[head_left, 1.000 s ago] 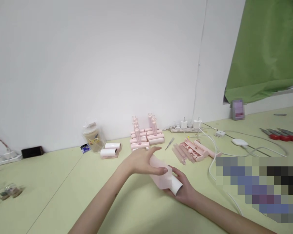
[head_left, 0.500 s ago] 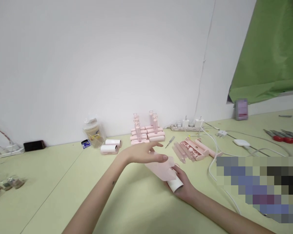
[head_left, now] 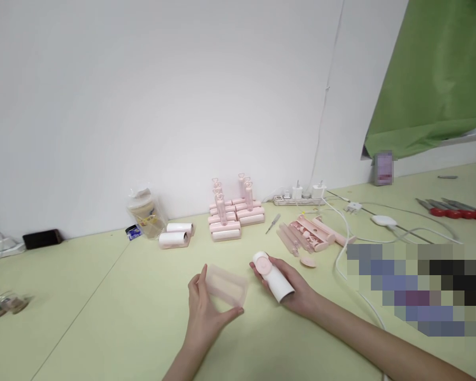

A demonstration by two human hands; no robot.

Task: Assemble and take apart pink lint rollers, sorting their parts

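My left hand (head_left: 206, 312) grips a translucent pink rectangular cover (head_left: 227, 286), thumb at its near corner and fingers at its far left end. To the right, my right hand (head_left: 297, 283) is wrapped around a white roll (head_left: 278, 280) that has a round pink end cap (head_left: 263, 265) facing up and left. The two held things are apart, a short gap between them. Just beyond my right hand, a small pale pink piece (head_left: 308, 262) lies on the table.
Pink holders with white rolls (head_left: 226, 234) and clear upright handles stand by the wall. Two white rolls (head_left: 173, 239) lie left of them. Pink parts (head_left: 311, 233), a screwdriver (head_left: 273, 223), a power strip (head_left: 297, 201) and white cables (head_left: 340, 264) are at the right.
The cover has come away from the white roll and moved left with my left hand. The roll's pink cap now shows. My right hand keeps its hold on the roll.
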